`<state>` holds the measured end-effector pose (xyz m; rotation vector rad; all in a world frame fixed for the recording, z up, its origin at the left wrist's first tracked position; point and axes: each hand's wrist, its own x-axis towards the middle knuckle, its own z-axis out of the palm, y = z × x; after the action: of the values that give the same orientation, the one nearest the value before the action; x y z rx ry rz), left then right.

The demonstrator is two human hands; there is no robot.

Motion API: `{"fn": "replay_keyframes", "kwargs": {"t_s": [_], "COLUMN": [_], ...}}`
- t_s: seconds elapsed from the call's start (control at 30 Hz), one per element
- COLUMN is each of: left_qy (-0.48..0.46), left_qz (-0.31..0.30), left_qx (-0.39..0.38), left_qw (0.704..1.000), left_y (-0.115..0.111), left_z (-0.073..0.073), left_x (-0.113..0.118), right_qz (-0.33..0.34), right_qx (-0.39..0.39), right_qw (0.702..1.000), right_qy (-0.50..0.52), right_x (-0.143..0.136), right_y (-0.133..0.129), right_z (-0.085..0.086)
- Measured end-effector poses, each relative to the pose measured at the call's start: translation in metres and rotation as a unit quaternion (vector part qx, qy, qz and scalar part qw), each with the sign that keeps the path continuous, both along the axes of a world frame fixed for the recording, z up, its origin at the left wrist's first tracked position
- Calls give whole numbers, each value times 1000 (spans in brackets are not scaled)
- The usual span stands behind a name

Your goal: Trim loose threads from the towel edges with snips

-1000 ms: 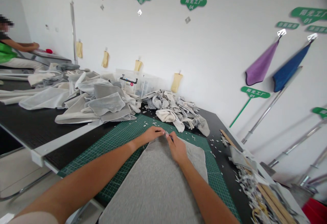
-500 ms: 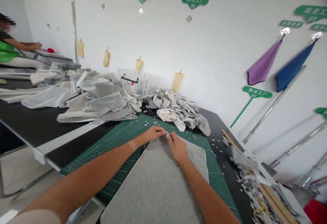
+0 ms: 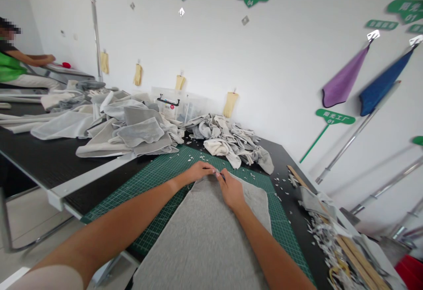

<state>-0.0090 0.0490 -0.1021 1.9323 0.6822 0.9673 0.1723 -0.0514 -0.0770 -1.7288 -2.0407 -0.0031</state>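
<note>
A grey piece of fabric [image 3: 201, 228] lies on the green cutting mat [image 3: 165, 162] and reaches toward me past the table's near edge. At its far edge my left hand [image 3: 200, 172] pinches the cloth, fingers pressed together. Close beside it, almost touching, my right hand [image 3: 231, 188] is closed on the same edge. Something small and dark shows at the right fingers, too little to name. The fingertips partly hide the pinched bit of cloth.
Heaped grey and white cloth pieces [image 3: 132, 127] cover the left table; another cloth pile [image 3: 228, 138] lies behind the mat. Scraps, wooden strips [image 3: 358, 259] and yellow-handled scissors [image 3: 337, 272] lie at right. A clear plastic box [image 3: 170, 105] stands behind. A person [image 3: 16, 65] sits far left.
Both hands stay at the fabric's far edge with hardly any movement. The whole view has shifted slightly, with the wall signs a little higher.
</note>
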Motion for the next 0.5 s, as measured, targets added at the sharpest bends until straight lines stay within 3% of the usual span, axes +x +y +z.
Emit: {"fn": "replay_keyframes", "kwargs": {"t_s": [0.27,0.5], "left_qy": [21,31], "left_qz": [-25,0], "left_qx": [-4,-15], "left_qw": [999,999], "left_y": [-4,-2], "left_z": [4,0], "left_x": [-6,-5], "right_qz": [-2,14], "right_qx": [-6,-6], "right_qw": [1000,1000], "right_qy": [2,-14], "right_x": [2,2], "right_y": [2,2], "right_z": [-2,-3]}}
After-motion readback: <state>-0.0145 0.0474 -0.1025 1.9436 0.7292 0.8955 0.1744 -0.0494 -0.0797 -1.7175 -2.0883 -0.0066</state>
